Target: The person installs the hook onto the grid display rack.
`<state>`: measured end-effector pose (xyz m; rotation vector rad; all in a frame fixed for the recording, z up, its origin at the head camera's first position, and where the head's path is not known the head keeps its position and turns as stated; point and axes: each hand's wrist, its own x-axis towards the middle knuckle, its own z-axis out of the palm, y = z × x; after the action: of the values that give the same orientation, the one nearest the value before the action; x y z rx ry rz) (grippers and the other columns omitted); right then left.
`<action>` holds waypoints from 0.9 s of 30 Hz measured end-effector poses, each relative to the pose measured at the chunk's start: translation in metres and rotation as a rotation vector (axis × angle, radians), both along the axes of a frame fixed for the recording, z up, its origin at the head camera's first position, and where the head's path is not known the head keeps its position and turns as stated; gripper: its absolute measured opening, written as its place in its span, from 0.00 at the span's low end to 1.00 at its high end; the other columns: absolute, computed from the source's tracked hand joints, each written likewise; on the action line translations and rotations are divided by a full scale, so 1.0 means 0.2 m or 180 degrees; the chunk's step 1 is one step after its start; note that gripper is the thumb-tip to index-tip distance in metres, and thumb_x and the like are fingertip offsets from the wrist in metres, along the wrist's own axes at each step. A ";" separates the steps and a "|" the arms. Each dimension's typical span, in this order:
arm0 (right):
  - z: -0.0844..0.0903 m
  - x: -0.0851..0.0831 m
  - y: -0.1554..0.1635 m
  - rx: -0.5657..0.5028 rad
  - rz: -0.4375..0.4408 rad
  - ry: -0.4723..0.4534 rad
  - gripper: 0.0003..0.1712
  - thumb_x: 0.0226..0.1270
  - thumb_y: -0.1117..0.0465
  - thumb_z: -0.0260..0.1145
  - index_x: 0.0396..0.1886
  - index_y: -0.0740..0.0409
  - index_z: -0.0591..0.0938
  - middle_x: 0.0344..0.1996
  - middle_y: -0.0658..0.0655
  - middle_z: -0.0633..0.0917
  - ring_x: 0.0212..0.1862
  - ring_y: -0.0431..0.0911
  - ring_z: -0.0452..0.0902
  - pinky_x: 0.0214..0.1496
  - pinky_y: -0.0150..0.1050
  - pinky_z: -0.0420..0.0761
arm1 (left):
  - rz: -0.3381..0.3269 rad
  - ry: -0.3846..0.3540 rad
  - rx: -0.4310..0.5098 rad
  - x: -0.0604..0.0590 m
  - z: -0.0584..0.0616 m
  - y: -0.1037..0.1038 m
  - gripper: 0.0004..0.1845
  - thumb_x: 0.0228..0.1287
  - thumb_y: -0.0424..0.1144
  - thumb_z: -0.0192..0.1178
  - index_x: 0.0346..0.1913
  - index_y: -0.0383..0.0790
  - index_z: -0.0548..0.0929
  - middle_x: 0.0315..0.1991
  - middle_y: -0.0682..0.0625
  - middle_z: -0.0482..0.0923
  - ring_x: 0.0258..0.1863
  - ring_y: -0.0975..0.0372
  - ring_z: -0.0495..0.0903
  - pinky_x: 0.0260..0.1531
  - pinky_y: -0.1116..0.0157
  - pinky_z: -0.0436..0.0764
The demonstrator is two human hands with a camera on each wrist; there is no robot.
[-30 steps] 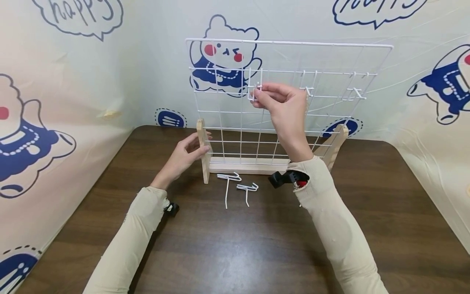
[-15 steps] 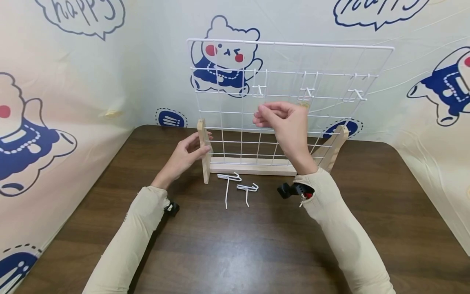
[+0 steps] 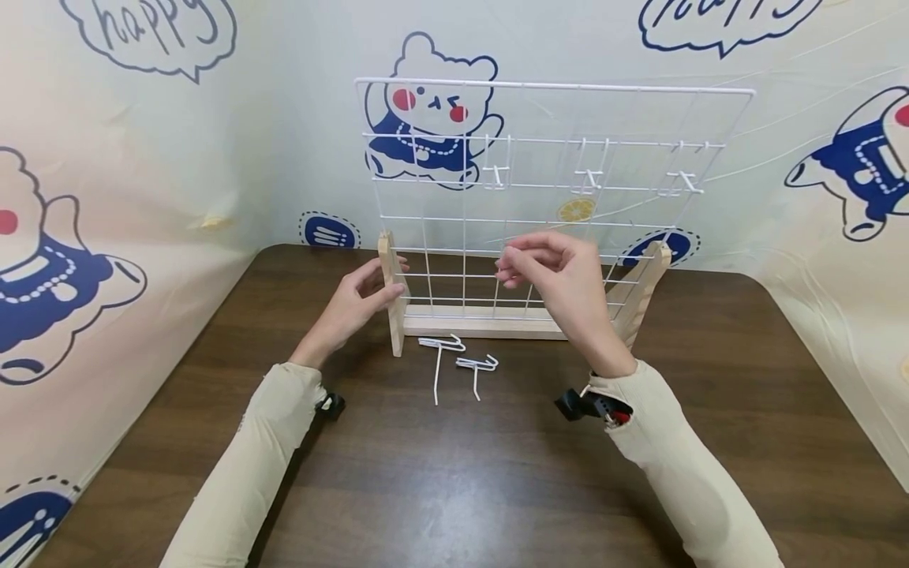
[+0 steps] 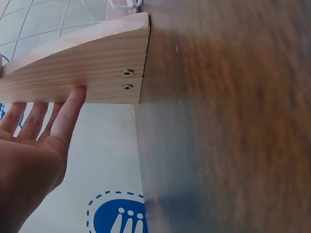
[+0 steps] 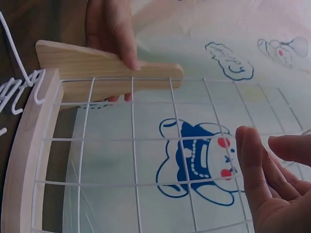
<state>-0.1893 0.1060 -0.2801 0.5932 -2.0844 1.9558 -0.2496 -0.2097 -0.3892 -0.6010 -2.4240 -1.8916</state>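
Wire rack (image 3: pixel 465 219) has left fingers (image 4: pixel 68 116) gripping its wooden side (image 4: pixel 87 68), right fingers (image 5: pixel 253 170) narrowly parted.

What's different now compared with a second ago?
The right hand has let go of a white hook, now hanging on the wire grid, and moved down, holding nothing. Unchanged: the left hand grips the wooden support, two loose hooks lie on the table, and two other hooks hang farther right.

Light gleams off the dark wood-grain table (image 3: pixel 454 481); at the far side stands the wire rack (image 3: pixel 490 325), and there, just before it, leftward, lie a longer white hook (image 3: pixel 437 367) and a shorter white hook (image 3: pixel 476 365)!
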 end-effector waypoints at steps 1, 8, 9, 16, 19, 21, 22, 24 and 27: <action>0.00 0.02 0.01 0.0026 0.0015 -0.0013 0.10 0.68 0.63 0.69 0.43 0.68 0.85 0.32 0.63 0.89 0.32 0.52 0.87 0.39 0.42 0.87 | -0.0002 -0.0003 0.0003 0.00 0.01 0.00 0.24 0.71 0.39 0.61 0.68 0.46 0.73 0.65 0.46 0.75 0.62 0.53 0.74 0.53 0.55 0.82; -0.02 0.10 0.04 0.0149 0.0091 -0.0039 0.09 0.67 0.65 0.69 0.43 0.67 0.85 0.33 0.62 0.89 0.33 0.54 0.88 0.39 0.43 0.87 | -0.0007 -0.0039 0.0015 0.02 0.05 0.02 0.24 0.71 0.36 0.61 0.68 0.40 0.72 0.65 0.41 0.73 0.61 0.50 0.74 0.52 0.55 0.82; -0.02 0.11 0.05 0.0173 0.0095 -0.0043 0.09 0.67 0.65 0.69 0.43 0.67 0.85 0.33 0.62 0.89 0.33 0.55 0.87 0.39 0.43 0.87 | -0.0006 -0.0040 0.0011 0.02 0.04 0.02 0.24 0.71 0.36 0.61 0.68 0.40 0.72 0.65 0.41 0.74 0.61 0.51 0.74 0.52 0.56 0.82; -0.10 0.12 0.15 0.0260 0.0130 -0.0265 0.10 0.68 0.64 0.68 0.43 0.67 0.84 0.34 0.64 0.88 0.34 0.54 0.87 0.39 0.43 0.87 | -0.0011 0.0024 -0.0036 0.00 0.00 0.01 0.24 0.71 0.41 0.62 0.68 0.49 0.73 0.64 0.49 0.75 0.61 0.54 0.74 0.54 0.53 0.81; -0.15 0.13 0.20 0.0282 0.0115 -0.0343 0.10 0.69 0.65 0.68 0.43 0.69 0.83 0.34 0.66 0.88 0.35 0.54 0.87 0.39 0.44 0.87 | -0.0015 0.0055 -0.0048 0.00 0.00 0.01 0.24 0.70 0.43 0.63 0.67 0.51 0.74 0.64 0.50 0.75 0.62 0.54 0.74 0.55 0.50 0.80; -0.17 0.14 0.24 0.0317 0.0096 -0.0367 0.10 0.69 0.65 0.67 0.44 0.68 0.83 0.35 0.65 0.88 0.35 0.53 0.87 0.40 0.43 0.87 | -0.0012 0.0061 -0.0054 0.00 0.00 0.01 0.24 0.70 0.43 0.63 0.67 0.51 0.74 0.64 0.50 0.75 0.62 0.54 0.74 0.55 0.49 0.80; -0.18 0.14 0.25 0.0337 0.0092 -0.0373 0.10 0.69 0.65 0.67 0.44 0.68 0.83 0.35 0.64 0.89 0.36 0.52 0.87 0.40 0.43 0.87 | -0.0013 0.0057 -0.0045 0.00 0.00 0.01 0.24 0.70 0.43 0.63 0.67 0.50 0.74 0.64 0.49 0.75 0.62 0.54 0.74 0.55 0.50 0.80; -0.19 0.14 0.28 0.0374 0.0078 -0.0386 0.10 0.69 0.64 0.67 0.45 0.67 0.83 0.35 0.64 0.89 0.36 0.51 0.87 0.40 0.43 0.87 | -0.0011 0.0030 -0.0027 0.00 0.00 0.01 0.24 0.70 0.42 0.62 0.68 0.49 0.73 0.64 0.48 0.75 0.62 0.53 0.74 0.54 0.52 0.81; -0.21 0.15 0.32 0.0346 0.0084 -0.0460 0.10 0.69 0.65 0.67 0.45 0.68 0.83 0.36 0.64 0.89 0.36 0.50 0.87 0.40 0.42 0.87 | -0.0006 -0.0007 -0.0016 0.03 0.03 0.01 0.24 0.71 0.40 0.62 0.68 0.45 0.73 0.65 0.46 0.74 0.62 0.52 0.74 0.54 0.53 0.81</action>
<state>-0.1595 0.1702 -0.3226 0.5162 -2.2929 1.9632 -0.2445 -0.2070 -0.3828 -0.6017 -2.4312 -1.8884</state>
